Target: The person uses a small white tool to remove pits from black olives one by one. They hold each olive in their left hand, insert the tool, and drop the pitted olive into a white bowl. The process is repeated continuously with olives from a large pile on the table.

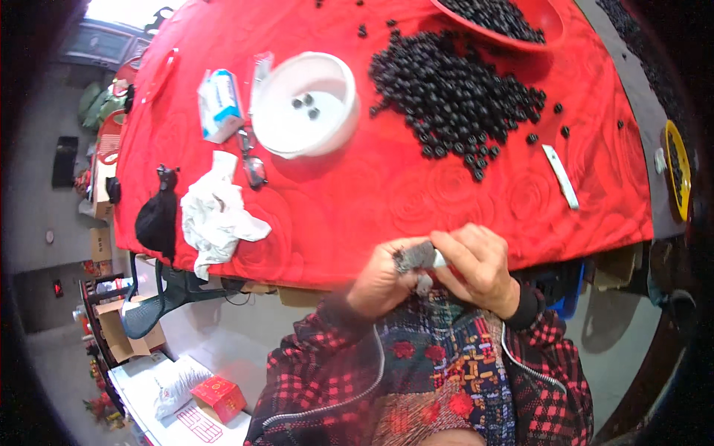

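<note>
My left hand (379, 279) and my right hand (476, 264) meet just below the table's near edge, over my chest. My left hand pinches a small dark round piece against a grey fuzzy pad (414, 256). My right hand grips a short light-coloured tool (439, 260) whose tip touches that pad. A large heap of dark beads (454, 97) lies on the red tablecloth (387, 193) ahead. A white bowl (305, 104) left of the heap holds three beads.
A red basin (513, 22) of beads sits at the far edge. A white strip (560, 176), a crumpled white cloth (216, 215), a black pouch (158, 219), glasses (253, 165) and a blue-white packet (219, 104) lie on the table. A yellow dish (678, 171) is at the right.
</note>
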A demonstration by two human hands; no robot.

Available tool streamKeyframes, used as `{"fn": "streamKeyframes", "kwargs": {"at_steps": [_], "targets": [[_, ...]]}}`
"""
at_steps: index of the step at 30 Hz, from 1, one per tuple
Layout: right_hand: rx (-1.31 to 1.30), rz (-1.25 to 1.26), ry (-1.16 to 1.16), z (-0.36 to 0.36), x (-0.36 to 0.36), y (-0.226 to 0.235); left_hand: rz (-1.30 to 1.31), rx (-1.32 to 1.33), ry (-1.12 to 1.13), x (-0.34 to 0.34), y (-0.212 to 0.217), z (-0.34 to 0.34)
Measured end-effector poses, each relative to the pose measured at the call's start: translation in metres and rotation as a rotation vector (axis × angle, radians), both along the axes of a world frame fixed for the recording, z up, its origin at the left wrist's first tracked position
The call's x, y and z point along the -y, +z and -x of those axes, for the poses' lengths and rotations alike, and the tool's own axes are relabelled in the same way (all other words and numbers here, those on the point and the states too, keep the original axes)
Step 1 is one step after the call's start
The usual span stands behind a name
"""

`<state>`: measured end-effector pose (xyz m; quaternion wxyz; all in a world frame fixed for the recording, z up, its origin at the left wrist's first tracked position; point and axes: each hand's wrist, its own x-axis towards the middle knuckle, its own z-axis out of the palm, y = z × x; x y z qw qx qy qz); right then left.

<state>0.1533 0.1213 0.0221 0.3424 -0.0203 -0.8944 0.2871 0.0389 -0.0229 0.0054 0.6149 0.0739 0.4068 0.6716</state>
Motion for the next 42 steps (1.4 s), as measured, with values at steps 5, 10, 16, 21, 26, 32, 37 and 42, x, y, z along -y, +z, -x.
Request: {"fn": "streamKeyframes", "kwargs": {"at_steps": [5,10,16,21,26,32,37,42], "targets": [[0.024,0.022,0.017,-0.009,-0.005,0.003,-0.063,-0.115,0.144,0.000,0.014,0.027],[0.088,0.101,-0.231,-0.022,-0.021,-0.013,0.188,-1.425,0.629,-0.019,0.063,0.123],[0.043,0.147,-0.299,-0.025,-0.031,-0.027,0.281,-1.585,0.695,-0.041,0.035,0.209],[0.032,0.143,-0.294,-0.028,-0.033,-0.032,-0.040,-1.766,0.436,-0.068,0.034,0.135],[0.054,0.135,-0.286,-0.028,-0.030,-0.034,0.043,-1.769,0.061,-0.108,0.001,0.083],[0.086,0.113,-0.287,-0.030,-0.031,-0.032,-0.029,-1.906,0.033,-0.117,-0.012,0.081],[0.082,0.136,-0.274,-0.031,-0.031,-0.031,0.010,-1.687,0.037,-0.097,-0.009,0.076],[0.057,0.244,-0.250,-0.030,-0.031,-0.031,0.014,-0.253,0.000,-0.055,-0.002,0.058]]}}
